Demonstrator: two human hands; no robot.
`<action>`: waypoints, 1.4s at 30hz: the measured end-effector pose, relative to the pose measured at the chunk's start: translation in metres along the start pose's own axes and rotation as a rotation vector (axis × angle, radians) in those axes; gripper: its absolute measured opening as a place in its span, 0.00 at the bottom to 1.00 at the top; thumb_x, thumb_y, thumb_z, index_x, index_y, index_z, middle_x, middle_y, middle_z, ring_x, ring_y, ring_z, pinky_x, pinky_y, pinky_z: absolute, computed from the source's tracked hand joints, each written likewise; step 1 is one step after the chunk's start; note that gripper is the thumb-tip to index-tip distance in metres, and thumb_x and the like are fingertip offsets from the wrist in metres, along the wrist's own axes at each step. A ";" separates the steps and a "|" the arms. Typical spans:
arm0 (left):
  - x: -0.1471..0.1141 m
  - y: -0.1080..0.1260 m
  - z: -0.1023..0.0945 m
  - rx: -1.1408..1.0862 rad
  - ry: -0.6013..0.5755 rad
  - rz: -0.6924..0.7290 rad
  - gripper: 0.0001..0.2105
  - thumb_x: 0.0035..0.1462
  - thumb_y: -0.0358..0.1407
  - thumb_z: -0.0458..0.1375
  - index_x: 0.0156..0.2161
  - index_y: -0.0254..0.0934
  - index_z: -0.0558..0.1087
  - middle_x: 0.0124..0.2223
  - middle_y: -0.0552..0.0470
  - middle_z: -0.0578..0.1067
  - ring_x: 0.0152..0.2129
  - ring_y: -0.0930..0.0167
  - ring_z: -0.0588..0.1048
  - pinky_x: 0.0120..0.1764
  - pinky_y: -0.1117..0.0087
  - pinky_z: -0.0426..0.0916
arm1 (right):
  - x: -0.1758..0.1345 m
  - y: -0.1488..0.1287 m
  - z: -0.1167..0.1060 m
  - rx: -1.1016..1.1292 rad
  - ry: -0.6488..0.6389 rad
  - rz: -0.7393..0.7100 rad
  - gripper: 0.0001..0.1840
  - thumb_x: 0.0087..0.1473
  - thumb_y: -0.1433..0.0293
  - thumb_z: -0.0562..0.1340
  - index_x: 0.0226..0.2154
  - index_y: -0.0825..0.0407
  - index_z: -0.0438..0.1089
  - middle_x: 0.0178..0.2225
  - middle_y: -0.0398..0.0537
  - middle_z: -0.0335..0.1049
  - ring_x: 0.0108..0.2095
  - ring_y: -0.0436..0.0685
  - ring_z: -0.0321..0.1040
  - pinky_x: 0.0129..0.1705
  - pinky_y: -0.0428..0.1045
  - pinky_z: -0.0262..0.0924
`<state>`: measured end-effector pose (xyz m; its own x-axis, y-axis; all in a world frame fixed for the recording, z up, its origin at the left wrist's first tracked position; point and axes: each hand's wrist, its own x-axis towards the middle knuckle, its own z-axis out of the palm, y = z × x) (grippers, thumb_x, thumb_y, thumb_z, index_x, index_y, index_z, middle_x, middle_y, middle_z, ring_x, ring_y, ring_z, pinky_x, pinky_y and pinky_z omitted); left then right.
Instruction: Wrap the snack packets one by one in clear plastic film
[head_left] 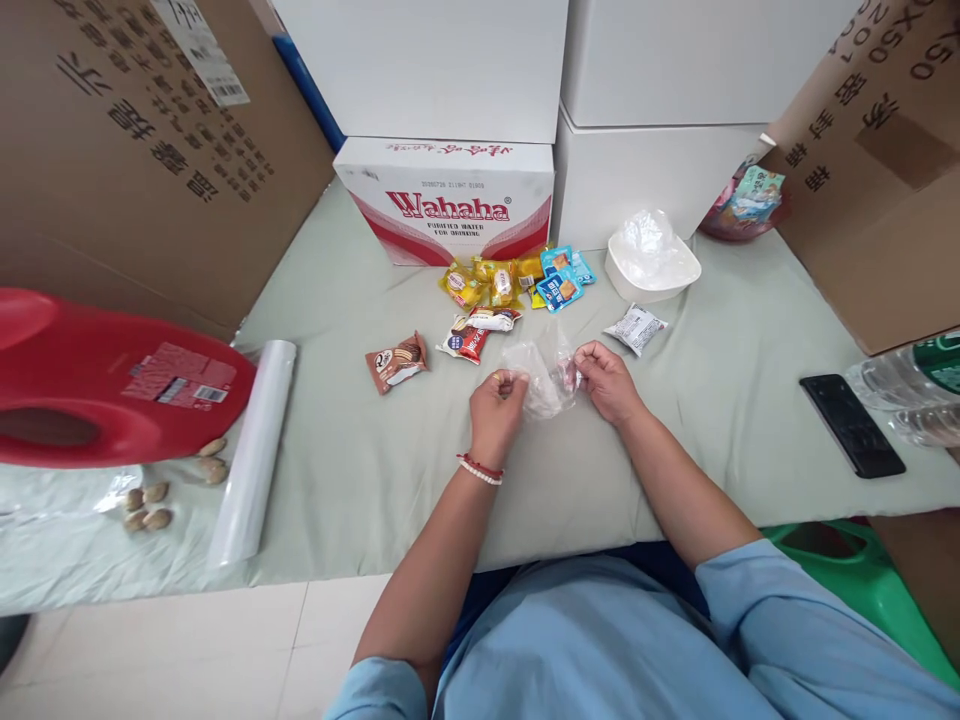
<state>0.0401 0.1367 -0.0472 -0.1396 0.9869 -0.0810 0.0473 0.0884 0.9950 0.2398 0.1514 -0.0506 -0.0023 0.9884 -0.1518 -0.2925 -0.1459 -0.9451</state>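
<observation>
Both hands hold a thin clear plastic bag [545, 385] over the middle of the table [352, 480], somewhat nearer its front edge than the boxes at the back; whether the bag touches the cloth, I cannot tell. The left hand [498, 405], with red and white bracelets at the wrist, has thumb and fingers pinched together on the bag's left side. The right hand [607, 380] grips its right side with thumb and curled fingers. Beyond the hands, towards the back edge, yellow packets [501, 284] and blue packets [562, 285] lie bunched before a white and red carton [457, 215]. Two red and white packets [466, 340] touch one another just beyond the left hand, and a brown packet [396, 362] lies apart to their left. A silver packet [636, 329] sits near the right hand, just in front of a white bowl [646, 286] holding crumpled clear plastic [649, 236]. Towards the table's left end are a plastic roll [255, 450], a red jug [187, 385] and walnuts [157, 519]; near the right end lies a black phone [853, 425].
</observation>
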 end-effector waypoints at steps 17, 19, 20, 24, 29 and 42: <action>-0.099 -0.003 -0.118 0.380 0.283 -0.084 0.20 0.57 0.52 0.65 0.46 0.38 0.72 0.26 0.59 0.70 0.22 0.72 0.68 0.30 0.70 0.65 | 0.007 -0.010 -0.027 -0.284 0.008 0.010 0.20 0.46 0.54 0.75 0.31 0.49 0.70 0.20 0.38 0.66 0.15 0.46 0.53 0.15 0.44 0.45; -0.113 -0.004 -0.115 0.554 0.422 0.119 0.21 0.59 0.49 0.65 0.50 0.38 0.71 0.33 0.56 0.72 0.25 0.71 0.70 0.34 0.67 0.68 | 0.007 -0.009 -0.024 -0.323 0.000 0.031 0.18 0.48 0.55 0.74 0.31 0.49 0.71 0.18 0.37 0.65 0.15 0.47 0.53 0.15 0.44 0.44; -0.119 -0.003 -0.112 0.629 0.458 0.258 0.19 0.60 0.47 0.65 0.50 0.38 0.71 0.36 0.54 0.73 0.27 0.70 0.71 0.37 0.65 0.70 | 0.006 -0.009 -0.023 -0.328 -0.001 0.039 0.17 0.49 0.56 0.74 0.30 0.48 0.71 0.17 0.37 0.64 0.15 0.47 0.52 0.15 0.44 0.44; -0.125 -0.004 -0.088 0.836 0.197 0.770 0.15 0.63 0.41 0.67 0.52 0.41 0.72 0.46 0.45 0.75 0.46 0.60 0.76 0.51 0.57 0.71 | 0.006 -0.009 -0.023 -0.267 0.024 0.079 0.18 0.49 0.55 0.74 0.30 0.47 0.70 0.16 0.37 0.62 0.14 0.47 0.49 0.15 0.44 0.40; -0.107 -0.017 -0.066 1.026 -0.088 0.774 0.11 0.67 0.37 0.62 0.53 0.41 0.75 0.54 0.40 0.75 0.57 0.55 0.73 0.57 0.50 0.68 | 0.007 -0.012 -0.028 -0.168 0.065 0.116 0.20 0.46 0.54 0.75 0.30 0.47 0.69 0.17 0.36 0.62 0.14 0.46 0.47 0.14 0.44 0.37; -0.085 -0.007 -0.072 0.565 -0.095 0.268 0.11 0.69 0.43 0.56 0.40 0.41 0.77 0.40 0.49 0.82 0.38 0.65 0.79 0.43 0.64 0.71 | 0.008 -0.013 -0.027 -0.136 0.117 0.091 0.22 0.43 0.55 0.76 0.30 0.50 0.69 0.19 0.36 0.61 0.17 0.46 0.49 0.16 0.43 0.38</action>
<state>-0.0201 0.0423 -0.0434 0.0367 0.9901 0.1358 0.5874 -0.1313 0.7986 0.2695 0.1598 -0.0477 0.0905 0.9605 -0.2633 -0.1638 -0.2464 -0.9552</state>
